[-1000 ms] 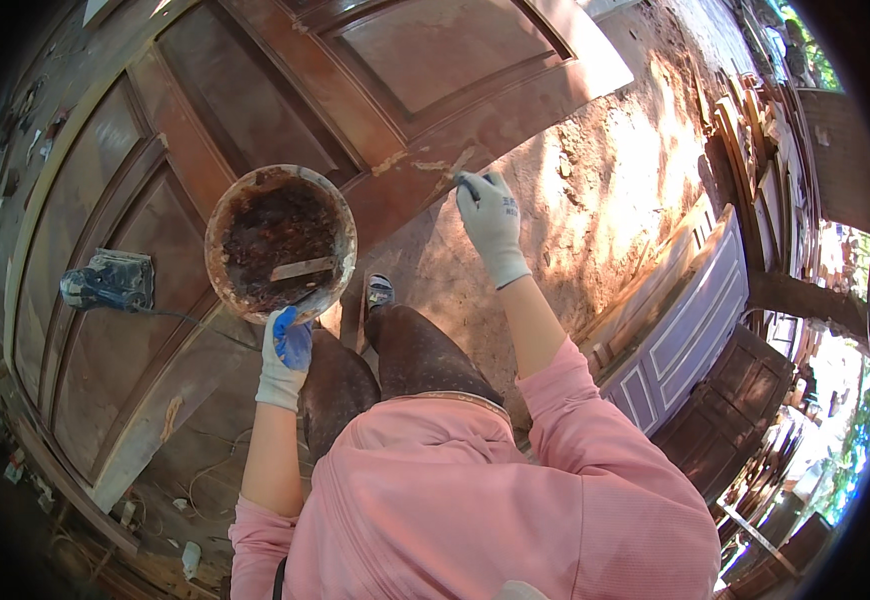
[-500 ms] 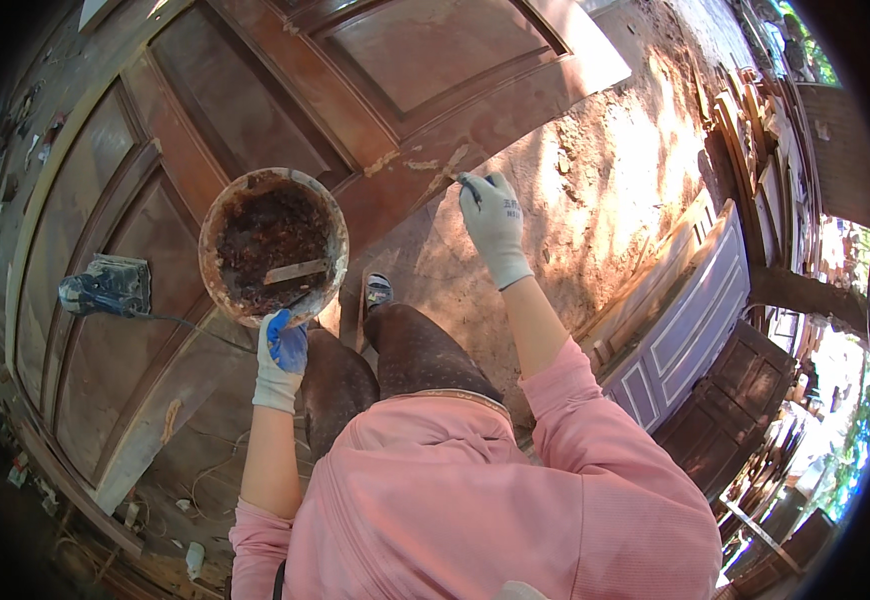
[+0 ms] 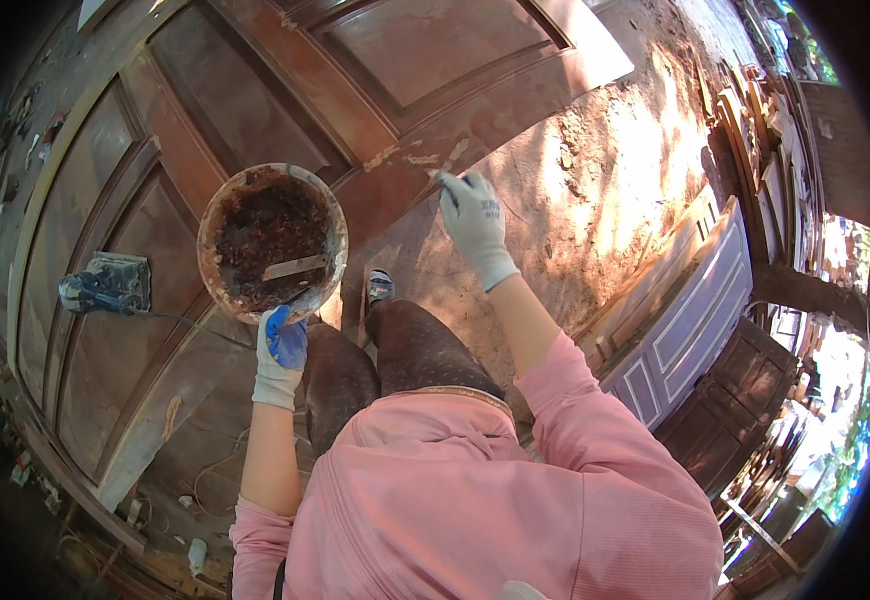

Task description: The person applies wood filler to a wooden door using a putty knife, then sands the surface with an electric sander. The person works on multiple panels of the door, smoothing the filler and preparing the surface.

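The gloved left hand (image 3: 280,350) was raised, forearm upright, fingers clamped on the near rim of a round bowl (image 3: 217,225) of brown paste held over the wooden door (image 3: 255,90). The right hand (image 3: 472,222) reached forward, pinching a small scraper (image 3: 442,183) against the door's edge

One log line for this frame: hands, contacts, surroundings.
left hand: holds round brown-crusted bowl | right hand: small tool tip on reddish wooden door panel | blue-grey power sander on panel
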Tool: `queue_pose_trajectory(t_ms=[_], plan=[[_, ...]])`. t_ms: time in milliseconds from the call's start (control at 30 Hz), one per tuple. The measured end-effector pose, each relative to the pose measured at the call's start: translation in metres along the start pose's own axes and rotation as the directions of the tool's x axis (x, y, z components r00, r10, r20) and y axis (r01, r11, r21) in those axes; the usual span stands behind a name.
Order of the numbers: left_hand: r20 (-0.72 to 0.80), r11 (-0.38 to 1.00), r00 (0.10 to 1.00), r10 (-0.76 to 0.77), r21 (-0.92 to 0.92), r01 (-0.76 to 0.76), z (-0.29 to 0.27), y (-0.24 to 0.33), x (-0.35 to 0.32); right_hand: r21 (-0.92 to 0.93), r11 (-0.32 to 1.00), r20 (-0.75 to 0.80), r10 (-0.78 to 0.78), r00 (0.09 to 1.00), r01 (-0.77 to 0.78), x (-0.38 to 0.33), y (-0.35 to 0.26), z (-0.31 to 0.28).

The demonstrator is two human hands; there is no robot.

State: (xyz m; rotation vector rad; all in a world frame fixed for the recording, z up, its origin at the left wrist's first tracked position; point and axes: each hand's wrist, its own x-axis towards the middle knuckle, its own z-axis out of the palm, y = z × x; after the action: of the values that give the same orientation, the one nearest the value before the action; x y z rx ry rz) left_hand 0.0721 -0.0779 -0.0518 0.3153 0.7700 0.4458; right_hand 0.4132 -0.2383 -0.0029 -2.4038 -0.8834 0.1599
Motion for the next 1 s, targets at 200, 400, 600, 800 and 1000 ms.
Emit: queue_pose_trajectory(t_ms=[200,400,600,800,1000], plan=[[0.009,1.000,1.000,-0.011,0.004,0.011,0.002,0.001,-0.003,0.022,0.999,-0.002,0.046,0.999,-0.046,-0.014,-0.002,-0.003],[0.053,1.000,0.999,-0.007,0.005,0.006,0.003,0.001,-0.001,-0.119,0.990,0.079,-0.066,0.995,0.076,-0.036,-0.009,0.002],[0.010,0.999,1.000,0.001,0.033,-0.001,0.016,0.002,-0.004,-0.037,0.999,0.009,-0.014,1.000,0.015,-0.026,-0.007,-0.002],[0.013,0.999,1.000,-0.005,0.047,0.005,0.007,0.001,-0.002,-0.099,0.992,0.057,-0.070,0.996,0.075,-0.044,-0.014,0.008],[-0.018,1.000,1.000,-0.022,0.020,0.022,0.011,0.003,-0.002,0.047,0.999,0.010,-0.002,1.000,0.002,-0.042,-0.019,0.007]])
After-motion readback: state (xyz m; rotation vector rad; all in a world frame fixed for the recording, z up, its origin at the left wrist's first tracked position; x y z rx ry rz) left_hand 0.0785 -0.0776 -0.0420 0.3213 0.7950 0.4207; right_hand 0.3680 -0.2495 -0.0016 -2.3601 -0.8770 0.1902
